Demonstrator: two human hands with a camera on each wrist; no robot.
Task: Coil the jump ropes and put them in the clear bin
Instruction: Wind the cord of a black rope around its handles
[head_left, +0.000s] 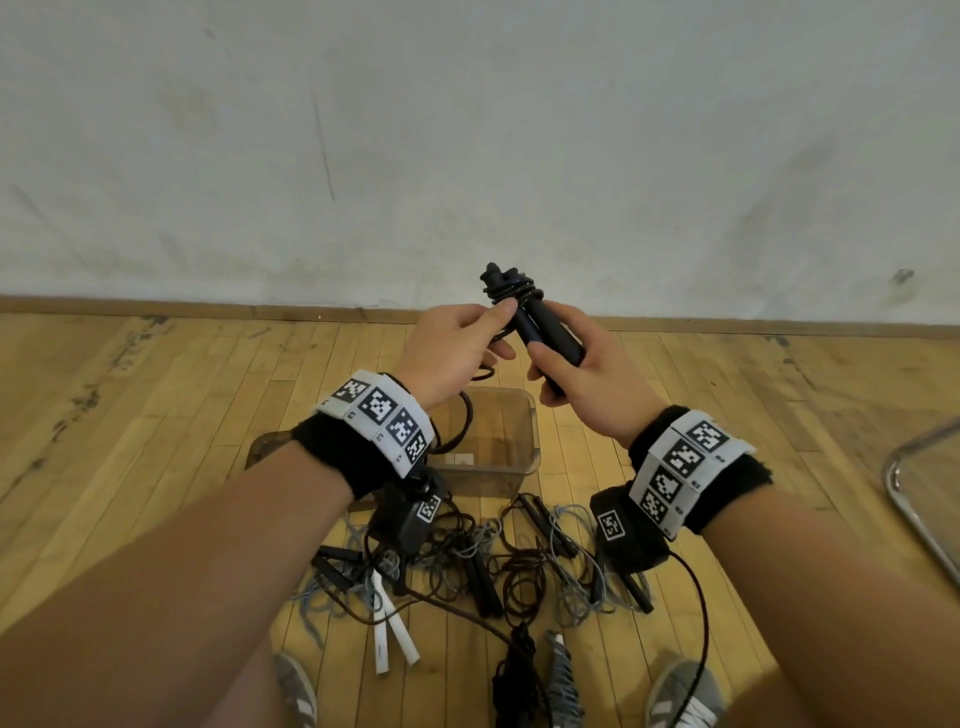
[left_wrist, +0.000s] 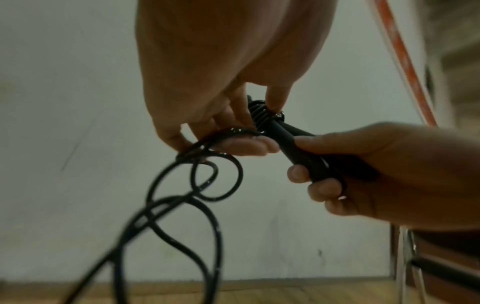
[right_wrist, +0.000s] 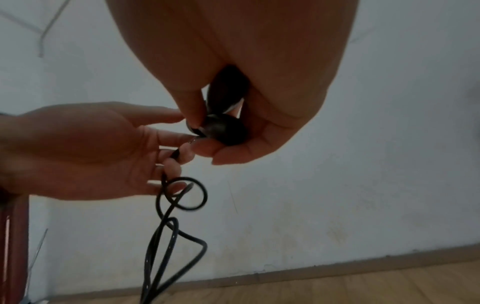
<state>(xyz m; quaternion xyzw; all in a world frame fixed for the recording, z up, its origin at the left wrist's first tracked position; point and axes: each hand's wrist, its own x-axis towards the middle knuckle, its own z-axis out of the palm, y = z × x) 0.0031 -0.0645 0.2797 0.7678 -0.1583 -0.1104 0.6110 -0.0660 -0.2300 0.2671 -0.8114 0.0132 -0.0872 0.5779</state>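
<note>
Worn wooden floorboards (head_left: 156, 415) run up to a scuffed white wall (head_left: 467, 130), and the work is done standing above them.

Furthest left of the things in hand, the left hand (head_left: 449, 345) is held out in front at chest height. Its thumb and fingers are curled in a pinch on the black cord (left_wrist: 223, 131), close to where it meets the turns already wound. Below that pinch, slack cord is seen hanging in several loose loops (left_wrist: 218, 181) that twist over one another in the left wrist view.

Beside it, the paired black handles (head_left: 545, 327) are gripped together by the right hand (head_left: 587, 379), fingers clenched round their lower ends. A few tight turns of cord (head_left: 511, 291) are wrapped near the top of the handles.

Below the hands, the clear bin (head_left: 511, 415) stands on the floor; nothing coiled can be made out inside it. Nearer the feet, a tangle of other jump ropes (head_left: 493, 561) in black and grey is spread out, with white handles (head_left: 392, 629) at its left edge. A metal chair frame (head_left: 914, 493) is cut off at the right border.

Several risks are judged likely. The hanging loops could be pulled into a knot if tension is applied before they are straightened. The finished turns could be slipped off the handle tips if the pinch is relaxed, since nothing else is seen securing them. The dangling end could also be snagged on the heap below, should it reach that far, dragging other ropes upward.
</note>
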